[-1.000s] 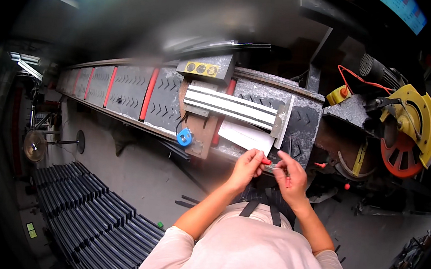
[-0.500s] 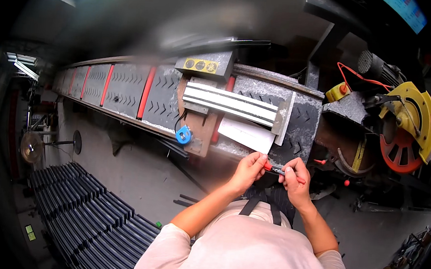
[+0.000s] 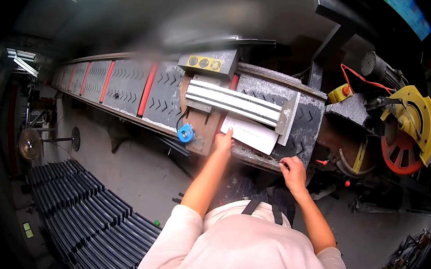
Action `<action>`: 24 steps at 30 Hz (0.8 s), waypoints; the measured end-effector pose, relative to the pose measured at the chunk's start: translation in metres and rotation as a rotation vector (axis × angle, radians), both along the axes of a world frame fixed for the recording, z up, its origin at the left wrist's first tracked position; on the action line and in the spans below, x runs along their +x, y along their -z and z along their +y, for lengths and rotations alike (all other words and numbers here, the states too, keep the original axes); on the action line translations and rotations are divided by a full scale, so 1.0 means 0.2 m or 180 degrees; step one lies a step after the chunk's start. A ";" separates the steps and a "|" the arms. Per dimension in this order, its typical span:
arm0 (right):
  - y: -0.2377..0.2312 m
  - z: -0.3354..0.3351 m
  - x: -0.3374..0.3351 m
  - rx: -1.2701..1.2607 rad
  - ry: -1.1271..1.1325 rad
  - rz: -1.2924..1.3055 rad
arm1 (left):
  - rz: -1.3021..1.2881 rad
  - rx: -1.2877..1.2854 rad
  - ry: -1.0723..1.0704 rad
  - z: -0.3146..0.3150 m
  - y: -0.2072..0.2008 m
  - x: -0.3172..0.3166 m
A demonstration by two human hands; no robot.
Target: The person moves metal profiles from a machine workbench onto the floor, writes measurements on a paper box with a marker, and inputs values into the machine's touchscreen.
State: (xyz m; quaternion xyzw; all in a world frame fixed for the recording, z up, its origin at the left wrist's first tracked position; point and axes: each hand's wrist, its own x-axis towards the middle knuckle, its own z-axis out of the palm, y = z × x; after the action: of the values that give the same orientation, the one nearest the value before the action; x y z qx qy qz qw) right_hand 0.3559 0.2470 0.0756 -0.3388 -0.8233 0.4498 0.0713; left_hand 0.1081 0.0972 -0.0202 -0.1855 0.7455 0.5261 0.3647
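The worktop (image 3: 157,111) runs from far left to right of centre. On it, a control box (image 3: 206,63) sits at the rear. In front of the box lie 2 metal bars (image 3: 233,104), set lengthwise, with a stop plate (image 3: 288,121) at their right end. A paper sheet (image 3: 250,134) lies just before the bars; a tape measure (image 3: 185,133) lies left of the sheet, near the front edge. The left hand (image 3: 224,144) is at the sheet's left end; the right hand (image 3: 294,171) is near the front edge, right of the sheet. Beyond the worktop's right end stands a saw (image 3: 409,127), a motor (image 3: 375,67) behind it. Before the worktop, at left, are stacked bars (image 3: 95,213); a fan (image 3: 31,144) stands behind these.
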 end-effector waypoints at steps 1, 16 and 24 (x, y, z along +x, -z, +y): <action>0.06 0.01 0.01 0.0612 -0.0316 -0.0475 | -0.0044 -0.0349 -0.0194 0.07 0.00 -0.02; 0.31 -0.12 -0.24 0.0646 -0.0483 0.0121 | -0.0232 0.0164 -0.0635 0.35 0.12 0.01; 0.45 -0.15 -0.27 0.1648 -0.0983 -0.0212 | -0.0595 0.0178 -0.0487 0.34 0.25 0.03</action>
State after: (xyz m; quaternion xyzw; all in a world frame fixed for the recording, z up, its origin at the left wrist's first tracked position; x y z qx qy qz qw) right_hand 0.3009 0.2172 -0.0143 -0.1946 -0.9542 0.2192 0.0590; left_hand 0.1140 0.1647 -0.0712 -0.2798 0.6769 0.5534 0.3964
